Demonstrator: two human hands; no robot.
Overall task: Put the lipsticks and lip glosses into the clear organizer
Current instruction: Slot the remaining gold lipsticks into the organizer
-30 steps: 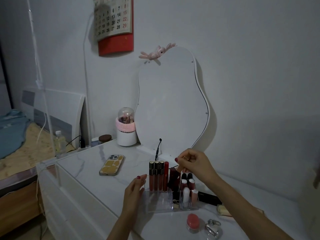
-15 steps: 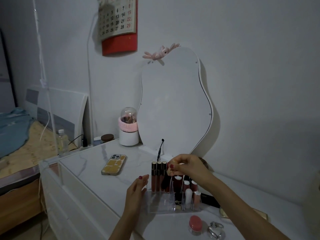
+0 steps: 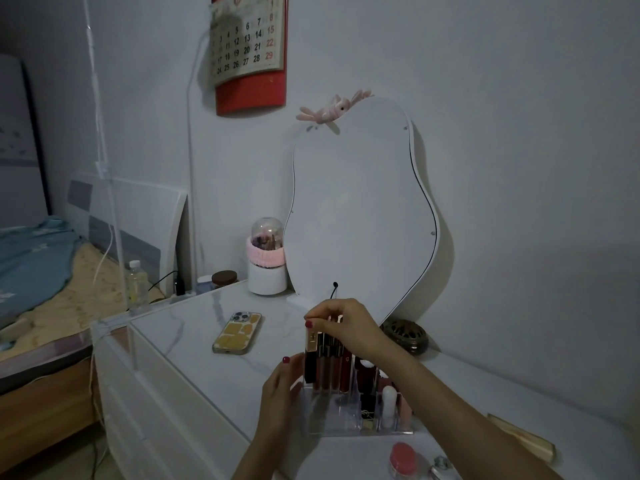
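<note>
Lipsticks and lip glosses stand upright in the clear organizer (image 3: 346, 415) on the white marble-look bench (image 3: 194, 344); a row of tall gloss tubes (image 3: 330, 367) fills the organizer's back left compartments, and shorter lipsticks (image 3: 367, 374) with a white tube (image 3: 388, 405) sit in the right-hand cells; the right hand (image 3: 346, 325) reaches over the back row from the right, its grip curled down onto the tops of the tall tubes, thumb and fingertips pinching the gold-and-black lip gloss (image 3: 311, 355) at the left end of the row, which stands upright with its base in or just at the corner compartment, directly under the fingers; the left hand (image 3: 282, 388) rests against the organizer's left wall, fingers straight and pressed flat to the clear plastic, thumb up beside the lower part of the held tube; near the bench's front edge lie a pink-lidded jar (image 3: 402, 459) and a small glass bottle (image 3: 441, 467), just apart from the organizer; a phone (image 3: 237, 332) in a yellow case lies face down to the left, well apart; a wavy-edged mirror (image 3: 360, 216) leans on the wall behind, a dark round pot (image 3: 405, 334) at its right foot; a calendar (image 3: 247, 46) hangs above.
</note>
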